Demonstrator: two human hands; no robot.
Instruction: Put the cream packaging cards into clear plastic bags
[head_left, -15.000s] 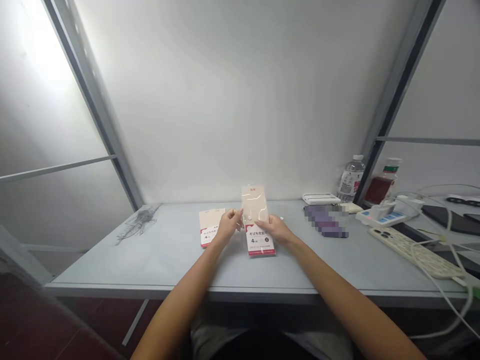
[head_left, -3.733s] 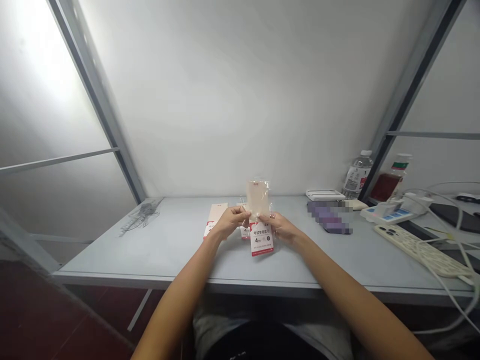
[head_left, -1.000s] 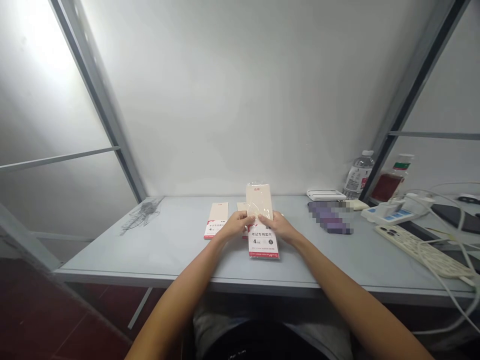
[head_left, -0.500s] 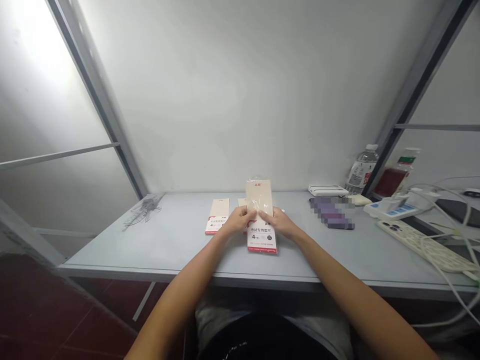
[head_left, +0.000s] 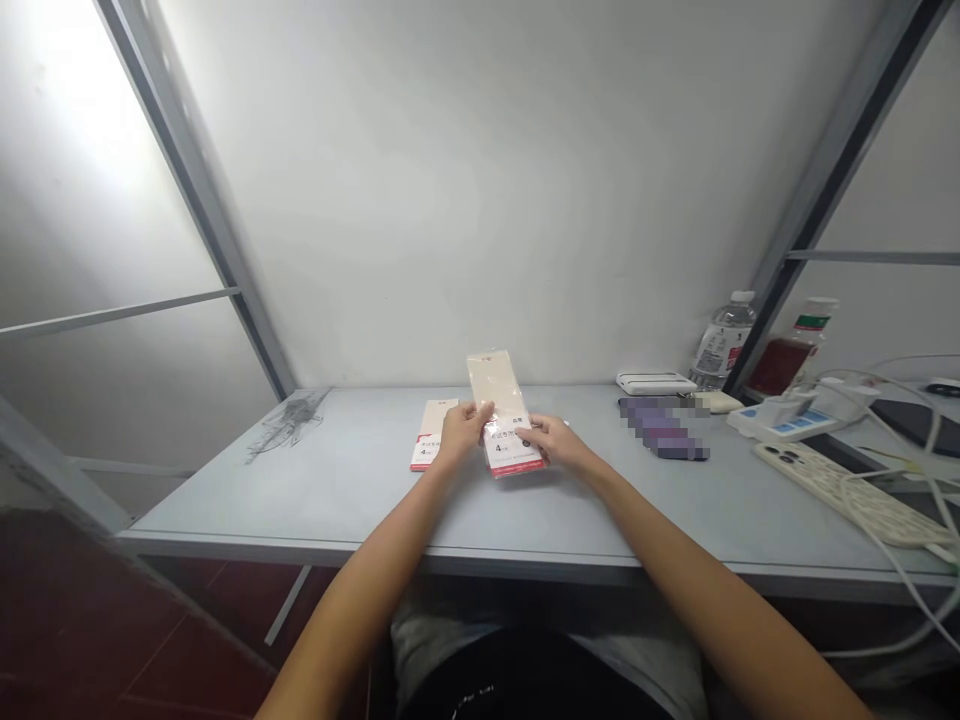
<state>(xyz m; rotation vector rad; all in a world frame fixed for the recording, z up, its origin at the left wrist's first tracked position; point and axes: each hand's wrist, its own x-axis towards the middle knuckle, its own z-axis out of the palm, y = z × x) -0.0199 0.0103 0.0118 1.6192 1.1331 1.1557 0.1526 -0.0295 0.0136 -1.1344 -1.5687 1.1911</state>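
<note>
- Cream card in a clear plastic sleeve, with a red-and-white label at its lower end: this packet (head_left: 501, 405) is pinched between both hands, the fingers (head_left: 480, 415) closed on its edges.
- The left hand (head_left: 459, 432) grips the packet's left edge. The right hand (head_left: 553, 443) grips its lower right side.
- The packet stands tilted, top leaning left, over the middle of the grey counter (head_left: 337, 500). I cannot tell whether its lower end touches the surface.
- A second packet (head_left: 434, 432) of the same kind lies flat just left of the left hand.
- Further left there is a dark scribble mark (head_left: 283, 425) on the counter.
- To the right, well apart, are a flat white box (head_left: 655, 382), a water bottle (head_left: 722, 338), a bottle of red liquid (head_left: 787, 355) and a white power strip (head_left: 840, 490) with cables.
</note>
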